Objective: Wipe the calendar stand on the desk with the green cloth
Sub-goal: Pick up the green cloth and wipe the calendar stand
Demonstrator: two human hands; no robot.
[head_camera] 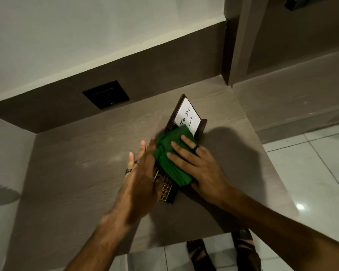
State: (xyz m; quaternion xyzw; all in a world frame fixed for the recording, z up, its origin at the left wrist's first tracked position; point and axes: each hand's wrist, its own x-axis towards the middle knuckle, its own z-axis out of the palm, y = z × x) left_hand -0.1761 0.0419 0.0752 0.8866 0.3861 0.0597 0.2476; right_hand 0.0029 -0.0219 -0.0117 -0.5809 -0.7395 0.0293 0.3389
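Flat on the wood-grain tabletop (70,165), near its right side: calendar stand (169,189), dark brown, lying at a slant with a gold lattice panel at the near end. At the far end, white card (187,115) handwritten "To Do List", partly covered. Over the middle of the stand, green cloth (171,159), bunched and folded. Right hand (199,167) spread open, palm down, fingers (179,148) pressing the cloth onto the stand (dark ring on one finger). Left hand (140,180) open too, fingers straight and together, edge laid along the stand's left side, touching the cloth; gripping nothing that shows (two rings visible). Behind, on the brown back panel, black square wall plate (106,94). Below the tabletop edge, pale floor tiles (311,173) and dark sandals (200,253).
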